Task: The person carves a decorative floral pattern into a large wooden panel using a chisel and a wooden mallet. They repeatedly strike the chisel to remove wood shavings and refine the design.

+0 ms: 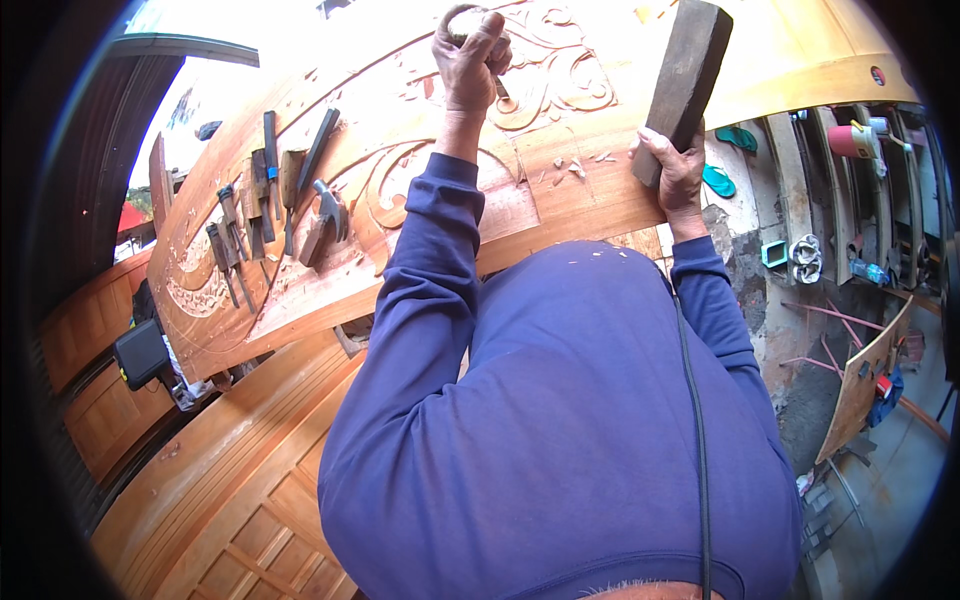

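Your left hand (468, 65) clasps the chisel (467, 23); your right hand (677, 172) grasps the wooden block (686, 88). Ideally, steady the blade (502, 91) beneath your left fingers.

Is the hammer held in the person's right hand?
No, the right hand grips a dark wooden block, and the hammer lies on the carved panel.

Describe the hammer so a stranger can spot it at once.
Find the big carved wooden panel in front of the person, then the group of tools on its left part. The hammer lies at the side of that group nearest the left sleeve. Its grey metal head sits crosswise on a wooden handle, while its neighbours are straight.
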Motion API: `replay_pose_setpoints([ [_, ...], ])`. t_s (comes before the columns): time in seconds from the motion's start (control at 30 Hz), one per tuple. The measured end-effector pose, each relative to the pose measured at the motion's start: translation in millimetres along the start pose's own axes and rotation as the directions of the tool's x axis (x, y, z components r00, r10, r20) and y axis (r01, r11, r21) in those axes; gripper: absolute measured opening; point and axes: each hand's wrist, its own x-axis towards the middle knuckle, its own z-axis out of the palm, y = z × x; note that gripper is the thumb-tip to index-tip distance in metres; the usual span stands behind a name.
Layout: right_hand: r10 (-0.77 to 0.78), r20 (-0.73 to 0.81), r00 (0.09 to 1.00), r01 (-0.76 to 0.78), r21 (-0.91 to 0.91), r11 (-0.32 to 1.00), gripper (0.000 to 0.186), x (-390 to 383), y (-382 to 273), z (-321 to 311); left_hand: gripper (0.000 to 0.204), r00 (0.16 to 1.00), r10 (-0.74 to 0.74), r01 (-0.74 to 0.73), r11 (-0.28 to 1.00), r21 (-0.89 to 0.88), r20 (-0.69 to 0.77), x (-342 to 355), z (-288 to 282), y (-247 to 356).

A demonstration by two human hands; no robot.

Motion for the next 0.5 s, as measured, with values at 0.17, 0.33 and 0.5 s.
replay_pose_setpoints([
  [0.17, 0.011, -0.014, 1.000, -0.011, 0.002, 1.000, 0.049, -2, -4, 2, 0.033, 0.997, -0.057, 0.058, 0.998, 0.016, -0.047, 1, -13, -13],
  [0.33, -0.005, -0.017, 1.000, 0.004, -0.013, 1.000, 0.046, -2, -6, 3, 0.021, 0.998, 0.048, -0.046, 0.998, 0.045, -0.042, -3, 10, 10],
  [0.5, -0.008, -0.013, 1.000, 0.008, 0.000, 1.000, 0.046, -1, -4, 3, 0.028, 0.993, 0.073, -0.071, 0.997, 0.027, -0.095, 0, 4, 12],
])
